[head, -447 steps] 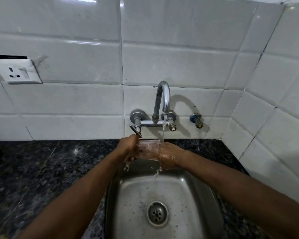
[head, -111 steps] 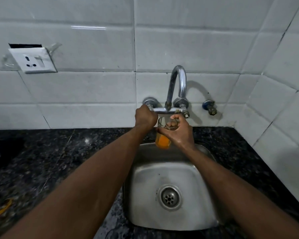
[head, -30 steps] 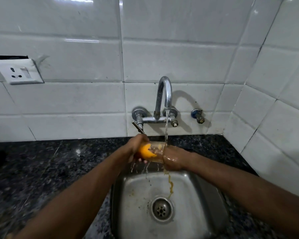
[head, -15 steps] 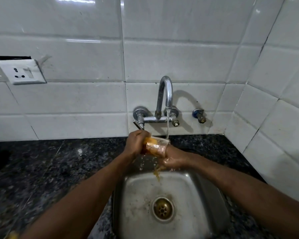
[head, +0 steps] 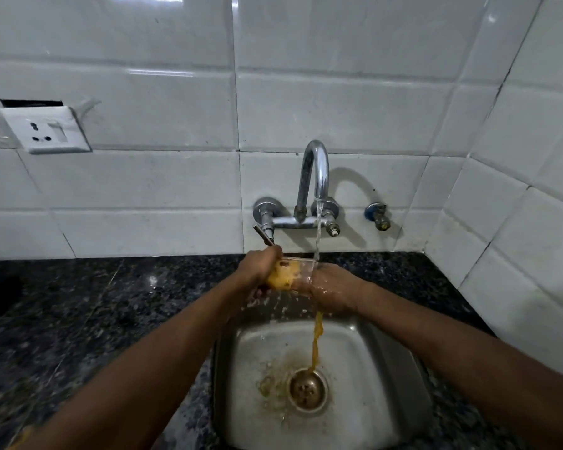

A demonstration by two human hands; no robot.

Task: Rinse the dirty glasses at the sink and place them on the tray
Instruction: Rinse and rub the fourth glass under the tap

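A clear glass (head: 291, 274) with orange residue lies on its side under the running tap (head: 316, 177), above the steel sink (head: 384, 368). My left hand (head: 259, 267) grips its base end, where the orange mass sits. My right hand (head: 333, 287) is at its mouth end, wet, with fingers hidden by or inside the glass. Water (head: 318, 235) falls onto the glass near my right hand. An orange stream (head: 316, 342) drops from below my right hand to the drain (head: 307, 388). No tray is in view.
Dark speckled granite counter (head: 95, 313) surrounds the sink. White tiled walls stand behind and on the right. A wall socket (head: 44, 133) is at the left. A small blue-collared valve (head: 378, 216) sits right of the tap. Orange stains spread around the drain.
The glass has turned flatter under the water. A thick orange stream now runs down to the drain, and the stain around the drain has spread. Both hands stay on the glass.
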